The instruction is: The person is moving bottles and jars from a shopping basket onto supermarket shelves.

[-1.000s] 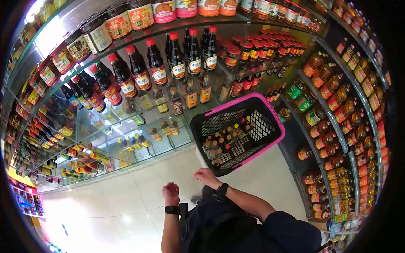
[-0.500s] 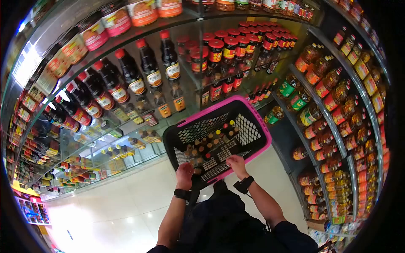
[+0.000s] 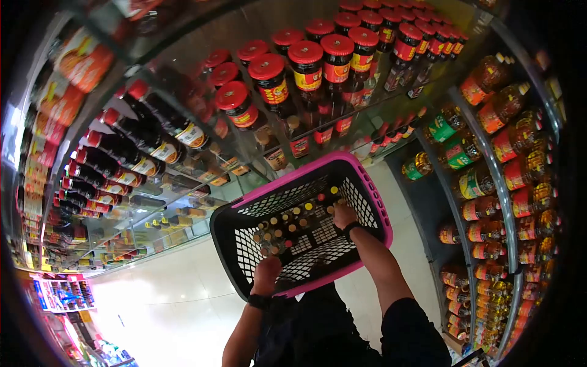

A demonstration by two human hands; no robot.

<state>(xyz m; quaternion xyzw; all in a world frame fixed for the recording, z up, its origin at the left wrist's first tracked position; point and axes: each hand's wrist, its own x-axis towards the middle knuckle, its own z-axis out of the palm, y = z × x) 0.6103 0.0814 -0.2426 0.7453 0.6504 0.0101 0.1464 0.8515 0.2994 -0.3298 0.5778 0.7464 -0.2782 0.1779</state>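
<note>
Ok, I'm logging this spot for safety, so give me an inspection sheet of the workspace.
Surface: pale tiled floor; what supports the basket is hidden.
Job's things: small bottles inside the black, pink-rimmed basket.
Clutter: a dark mark on the floor, too small to identify.
Hands: left hand at the basket's near-left edge; right hand inside its right end, by the bottles; grips unclear.
Cables: nothing seen.
Surroundings: red-lidded jars ahead, dark bottles left, amber bottles right.

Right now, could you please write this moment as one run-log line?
left hand: over basket, beside bottles; right hand: over basket, near right-end bottles; grip of both: unclear; basket: black, pink rim
</note>
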